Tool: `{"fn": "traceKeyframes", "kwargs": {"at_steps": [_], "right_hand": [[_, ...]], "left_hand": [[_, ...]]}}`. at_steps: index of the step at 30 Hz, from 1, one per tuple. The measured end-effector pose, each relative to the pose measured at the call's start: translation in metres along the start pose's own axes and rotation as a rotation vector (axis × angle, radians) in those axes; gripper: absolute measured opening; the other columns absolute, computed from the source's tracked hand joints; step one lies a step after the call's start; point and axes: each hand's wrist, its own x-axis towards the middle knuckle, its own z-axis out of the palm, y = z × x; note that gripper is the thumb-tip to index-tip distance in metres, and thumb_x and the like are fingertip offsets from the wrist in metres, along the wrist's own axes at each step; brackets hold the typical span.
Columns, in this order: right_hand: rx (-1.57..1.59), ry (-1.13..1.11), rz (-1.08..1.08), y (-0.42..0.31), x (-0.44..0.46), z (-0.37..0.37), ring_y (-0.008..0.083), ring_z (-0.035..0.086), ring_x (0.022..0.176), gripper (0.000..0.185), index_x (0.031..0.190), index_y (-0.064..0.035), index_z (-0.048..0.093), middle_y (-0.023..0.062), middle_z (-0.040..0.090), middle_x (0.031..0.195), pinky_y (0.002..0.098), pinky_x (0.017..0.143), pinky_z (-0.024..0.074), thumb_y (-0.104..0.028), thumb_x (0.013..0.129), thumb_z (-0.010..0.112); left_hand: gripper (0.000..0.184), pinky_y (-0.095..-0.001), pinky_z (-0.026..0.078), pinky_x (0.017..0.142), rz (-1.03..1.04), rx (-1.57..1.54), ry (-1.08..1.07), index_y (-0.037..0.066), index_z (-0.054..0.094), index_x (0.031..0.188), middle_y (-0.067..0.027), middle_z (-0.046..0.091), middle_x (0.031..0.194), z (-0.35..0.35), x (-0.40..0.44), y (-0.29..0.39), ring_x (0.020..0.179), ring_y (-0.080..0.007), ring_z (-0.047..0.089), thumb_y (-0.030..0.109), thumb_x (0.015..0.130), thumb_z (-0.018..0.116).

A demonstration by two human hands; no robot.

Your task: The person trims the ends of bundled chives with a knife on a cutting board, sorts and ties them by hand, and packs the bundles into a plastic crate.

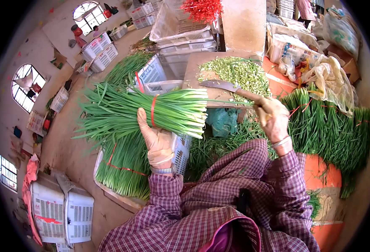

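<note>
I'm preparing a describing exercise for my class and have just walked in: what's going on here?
A person in a checked shirt has a red-banded bundle of long green stalks in the left grip, pale ends toward the right of the picture. The right grip holds a knife by its handle, blade over a board scattered with chopped pale-green pieces. More tied bundles lie off to the right.

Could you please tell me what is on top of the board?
Chopped pale-green pieces cover much of the board; the knife hides a strip, and the surface beneath the pieces cannot be seen.
</note>
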Motion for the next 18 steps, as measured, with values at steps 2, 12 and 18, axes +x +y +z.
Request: {"fn": "traceKeyframes", "kwargs": {"at_steps": [2,12,18], "right_hand": [[-0.138,-0.078,0.156,0.057,-0.031,0.006,0.0307,0.064,0.073,0.010,0.084,-0.0089,0.067,0.0104,0.064,0.076,0.0410,0.067,0.0512,-0.018,0.088,0.066],[0.443,-0.325,0.045,-0.060,-0.005,0.000,0.0295,0.067,0.073,0.027,0.086,-0.0072,0.070,0.0081,0.067,0.078,0.0398,0.069,0.0533,-0.033,0.093,0.067],[-0.030,-0.472,-0.207,-0.024,-0.057,0.045,0.0234,0.067,0.067,0.013,0.088,-0.0093,0.071,0.0074,0.067,0.078,0.0368,0.059,0.0531,-0.020,0.091,0.065]], "left_hand": [[0.076,-0.0466,0.047,0.107,0.023,0.016,0.036,0.008,0.059,0.133,-0.0078,0.062,0.133,-0.004,0.003,0.002,0.120,-0.0264,0.057,0.055,0.077,0.081],[0.067,-0.0438,0.049,0.105,-0.030,0.018,-0.142,0.010,0.052,0.140,-0.0127,0.060,0.136,0.008,-0.002,-0.019,0.121,-0.0260,0.059,0.048,0.088,0.072],[0.071,-0.0403,0.052,0.101,0.036,0.107,-0.140,0.006,0.054,0.137,-0.0123,0.064,0.130,-0.023,0.017,-0.024,0.114,-0.0247,0.063,0.050,0.086,0.075]]}}
